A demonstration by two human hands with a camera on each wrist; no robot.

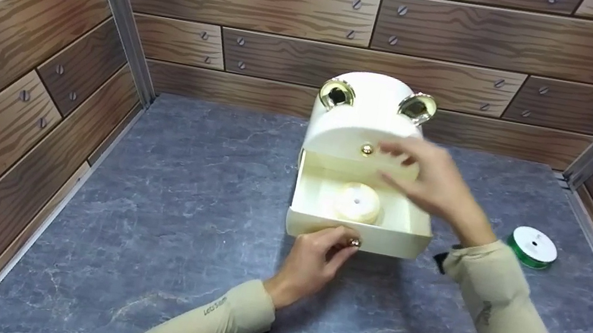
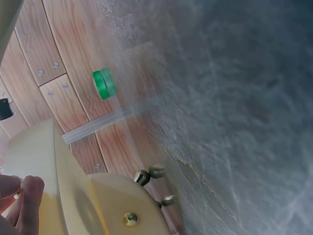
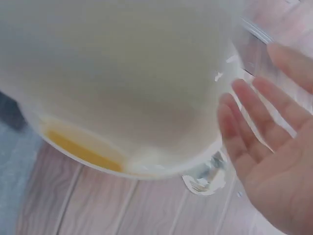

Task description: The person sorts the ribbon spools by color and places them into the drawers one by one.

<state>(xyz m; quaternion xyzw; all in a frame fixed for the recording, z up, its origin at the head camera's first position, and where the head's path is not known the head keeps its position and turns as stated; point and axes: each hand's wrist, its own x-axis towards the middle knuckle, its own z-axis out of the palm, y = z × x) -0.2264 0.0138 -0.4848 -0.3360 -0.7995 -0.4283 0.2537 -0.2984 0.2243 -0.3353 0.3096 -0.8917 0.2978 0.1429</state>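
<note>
A cream-white box (image 1: 364, 141) with a rounded top stands toward the back, its front drawer (image 1: 302, 223) pulled out. Inside the drawer lies a pale ribbon spool (image 1: 358, 203) with a white face. Thumb and fingers of my left hand (image 1: 314, 259) pinch the small gold knob (image 1: 355, 242) on the drawer front. My right hand (image 1: 435, 181), holding nothing, hovers over the drawer's right side with fingers apart. In the right wrist view, that hand (image 3: 274, 147) shows its bare palm beside the white box. A second gold knob (image 1: 366, 150) sits on the box above the drawer.
Two gold cup-shaped pieces (image 1: 337, 95) stick up from the box top. To the right, a green ribbon spool (image 1: 533, 247) lies flat on the grey marbled tabletop (image 1: 194, 203). Wood-patterned panels (image 1: 298, 10) wall the table at the back and both sides.
</note>
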